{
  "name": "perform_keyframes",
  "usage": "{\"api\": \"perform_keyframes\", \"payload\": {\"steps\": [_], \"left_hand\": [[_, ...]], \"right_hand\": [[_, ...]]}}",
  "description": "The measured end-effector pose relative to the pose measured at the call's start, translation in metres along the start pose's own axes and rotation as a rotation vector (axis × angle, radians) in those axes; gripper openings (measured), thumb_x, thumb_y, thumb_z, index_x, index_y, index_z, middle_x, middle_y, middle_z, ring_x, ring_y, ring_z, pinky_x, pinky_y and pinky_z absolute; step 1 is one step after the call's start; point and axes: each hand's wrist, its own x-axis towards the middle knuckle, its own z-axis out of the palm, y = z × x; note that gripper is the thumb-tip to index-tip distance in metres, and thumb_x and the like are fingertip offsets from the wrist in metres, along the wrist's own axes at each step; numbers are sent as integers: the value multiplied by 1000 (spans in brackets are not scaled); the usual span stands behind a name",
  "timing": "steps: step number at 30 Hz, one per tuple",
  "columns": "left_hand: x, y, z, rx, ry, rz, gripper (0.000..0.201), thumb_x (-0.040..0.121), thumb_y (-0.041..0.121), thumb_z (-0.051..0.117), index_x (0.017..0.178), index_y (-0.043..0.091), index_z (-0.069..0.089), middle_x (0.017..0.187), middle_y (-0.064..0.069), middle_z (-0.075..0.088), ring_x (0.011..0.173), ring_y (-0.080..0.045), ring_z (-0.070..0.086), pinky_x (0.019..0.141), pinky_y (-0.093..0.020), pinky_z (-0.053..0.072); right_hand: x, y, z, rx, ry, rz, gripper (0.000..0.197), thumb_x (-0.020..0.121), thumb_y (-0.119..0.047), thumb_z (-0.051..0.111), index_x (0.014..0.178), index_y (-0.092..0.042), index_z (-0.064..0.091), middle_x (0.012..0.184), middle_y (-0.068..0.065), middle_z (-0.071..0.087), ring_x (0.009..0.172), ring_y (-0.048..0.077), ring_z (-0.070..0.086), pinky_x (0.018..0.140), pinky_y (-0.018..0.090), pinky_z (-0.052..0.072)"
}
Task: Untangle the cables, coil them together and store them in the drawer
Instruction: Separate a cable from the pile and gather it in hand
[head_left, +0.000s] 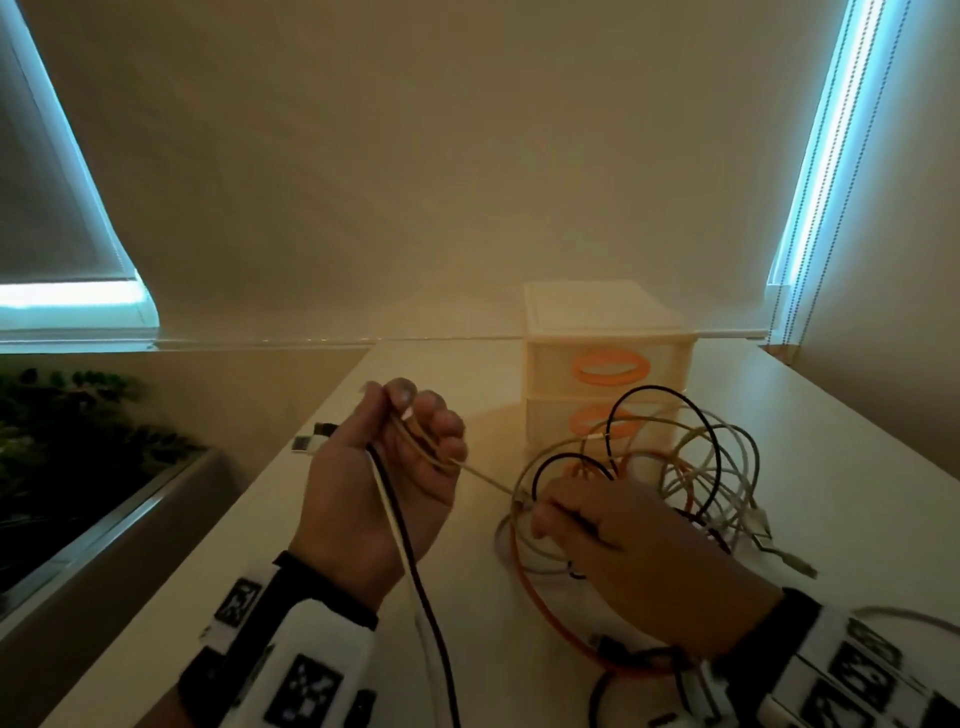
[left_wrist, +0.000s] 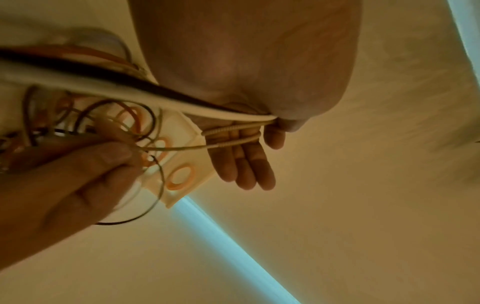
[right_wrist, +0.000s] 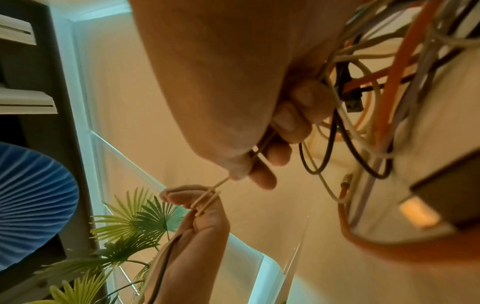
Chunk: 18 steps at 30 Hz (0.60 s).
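Observation:
My left hand (head_left: 415, 431) is raised over the white table (head_left: 249, 561), fingers curled round a few loops of beige braided cable (head_left: 485, 478). A black cable (head_left: 415, 571) and a white cable (head_left: 397, 545) run from its palm down over the wrist. Two plugs (head_left: 311, 439) stick out behind that hand. The beige cable stretches right to my right hand (head_left: 543, 512), which pinches it at the edge of the tangle (head_left: 691, 467) of black, white and orange cables. The right wrist view shows the pinch (right_wrist: 257, 162). The cream drawer unit (head_left: 602, 332) stands behind, both drawers closed.
The drawers have orange oval handles (head_left: 610, 368). The table's left edge drops off toward a green plant (head_left: 78, 431). Blind cords (head_left: 795, 312) hang at the back right corner. An orange cable (head_left: 535, 587) loops along the table under my right wrist.

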Motion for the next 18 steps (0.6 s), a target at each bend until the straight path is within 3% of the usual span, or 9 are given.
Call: {"api": "perform_keyframes", "payload": {"steps": [4, 8, 11, 15, 18], "left_hand": [[3, 43, -9, -169, -117, 56, 36, 109, 37, 28, 96, 18, 55, 92, 6, 60, 82, -13, 57, 74, -29, 50], [-1, 50, -8, -222, -170, 24, 33, 110, 37, 29, 97, 17, 52, 93, 5, 59, 72, -13, 55, 68, -27, 47], [-2, 27, 1, -97, -267, -106, 36, 111, 39, 23, 99, 16, 48, 93, -2, 60, 58, -13, 54, 57, -26, 45], [-9, -2, 10, 84, -385, -351, 37, 111, 37, 22, 92, 12, 42, 79, -7, 58, 46, -12, 39, 45, -25, 34], [-12, -22, 7, 223, -391, -464, 37, 111, 33, 27, 88, 9, 43, 79, -18, 63, 48, -21, 57, 47, -26, 45]], "right_hand": [[5, 7, -14, 0, 44, -48, 29, 104, -38, 45, 82, -26, 60, 71, 1, 60, 65, 17, 58, 64, 37, 53], [6, 19, -21, -111, 69, -46, 31, 103, -37, 47, 74, -29, 53, 63, -5, 56, 55, 10, 51, 52, 24, 40], [7, 22, -19, -155, 93, 27, 29, 104, -36, 47, 77, -29, 56, 61, -7, 54, 53, 7, 49, 50, 20, 36], [8, 23, -19, -117, 274, 112, 25, 104, -36, 46, 80, -34, 53, 67, -10, 57, 63, 2, 55, 52, 17, 37], [7, 22, -18, -89, 290, 129, 24, 104, -35, 46, 86, -28, 58, 73, -8, 61, 72, 5, 58, 58, 20, 44]]}}
